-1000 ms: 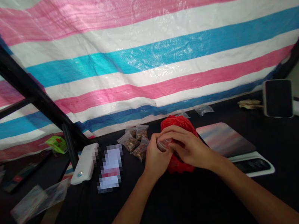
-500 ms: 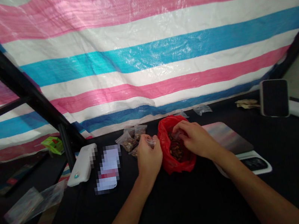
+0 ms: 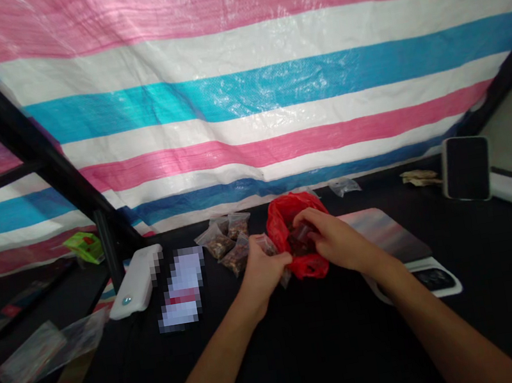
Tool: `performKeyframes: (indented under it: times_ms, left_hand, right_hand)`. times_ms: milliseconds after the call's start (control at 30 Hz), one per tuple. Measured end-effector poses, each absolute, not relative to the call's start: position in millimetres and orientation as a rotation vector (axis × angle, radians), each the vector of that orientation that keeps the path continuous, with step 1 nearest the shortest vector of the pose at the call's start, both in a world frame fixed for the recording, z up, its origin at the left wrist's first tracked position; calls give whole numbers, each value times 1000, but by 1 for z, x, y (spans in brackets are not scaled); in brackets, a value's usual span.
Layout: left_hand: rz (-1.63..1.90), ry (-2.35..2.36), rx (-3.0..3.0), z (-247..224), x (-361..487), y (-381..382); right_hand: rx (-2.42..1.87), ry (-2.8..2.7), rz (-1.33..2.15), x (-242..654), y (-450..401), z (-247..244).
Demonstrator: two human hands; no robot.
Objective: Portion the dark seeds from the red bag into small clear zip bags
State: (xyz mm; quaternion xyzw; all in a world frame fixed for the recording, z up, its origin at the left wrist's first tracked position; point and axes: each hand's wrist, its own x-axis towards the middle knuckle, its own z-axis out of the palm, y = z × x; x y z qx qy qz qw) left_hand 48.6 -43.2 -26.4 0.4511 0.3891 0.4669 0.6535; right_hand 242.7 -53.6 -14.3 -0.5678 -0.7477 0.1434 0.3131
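Observation:
My left hand (image 3: 263, 272) is closed on a small clear zip bag (image 3: 267, 245), part of which shows above the fingers. Its thumb reaches to the near left rim of a red plastic bag (image 3: 315, 266). Inside the red bag lie small brown pieces, mostly in shadow. My right hand (image 3: 334, 237) reaches over the red bag's right side, fingers curled together in its mouth; what they hold is too dark to make out. Left of the red bag lie several filled zip bags (image 3: 218, 243) with brown contents.
A scale with a steel plate (image 3: 384, 236) sits right of the red bag. Farther left are a blurred-out phone-like item (image 3: 181, 287), a white device (image 3: 137, 281) and flat clear bags (image 3: 32, 356). A dark-faced panel (image 3: 466, 168) stands at right. A striped sheet (image 3: 242, 103) hangs behind.
My left hand has turned and moved down, bringing its thumb to the red bag's rim. The red bag's near edge has drawn up. Another filled zip bag shows more fully beside my left hand.

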Motion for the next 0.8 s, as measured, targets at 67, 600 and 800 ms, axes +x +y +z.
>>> performKeyframes:
  times_ms: [67, 600, 800]
  left_hand:
    - [1068, 819, 885, -17, 46, -40]
    - [971, 937, 897, -22, 40, -38]
    - [1014, 919, 855, -13, 42, -39]
  right_hand:
    - [-1545, -1972, 363, 244, -54, -16]
    - [-1796, -1955, 279, 249, -58, -10]
    - [-1763, -2009, 255, 253, -58, -13]
